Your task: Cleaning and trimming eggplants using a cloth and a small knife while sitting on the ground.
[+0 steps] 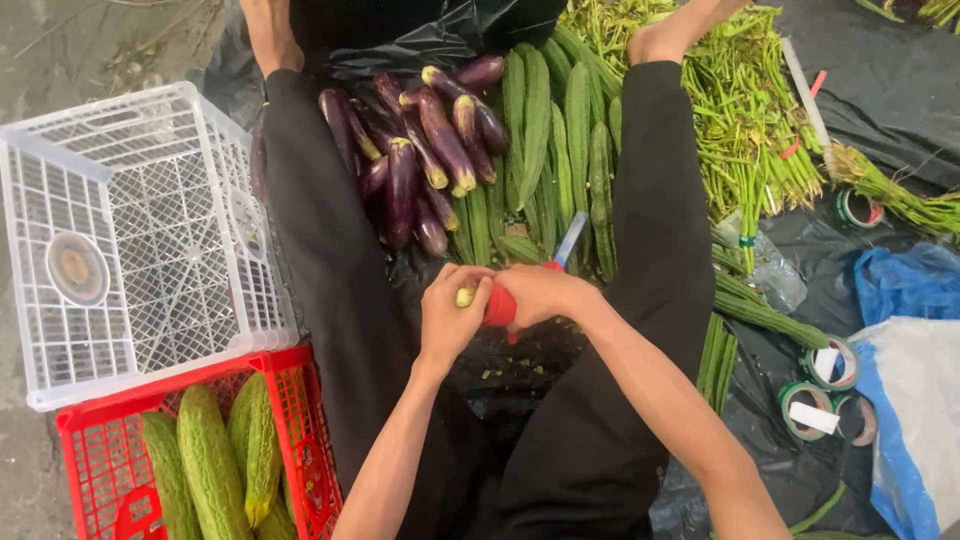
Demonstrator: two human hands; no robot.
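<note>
Both hands meet between the knees, the left hand point(450, 315) clamped on a pale stub point(465, 296), the right hand point(535, 295) on a red knife point(500, 305) (blade up), with eggplants point(420, 150) and gourds point(560, 140) piled ahead, seemingly unhandled.

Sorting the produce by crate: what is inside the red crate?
The red crate holds several bumpy green bitter gourds lying side by side. Its lower part runs out of the picture, and the gourds cover the crate's bottom.

A clear plastic bag point(775, 275) lies by the long beans; white blank labels point(813, 417) sit on green tape rolls point(830, 365).
</note>
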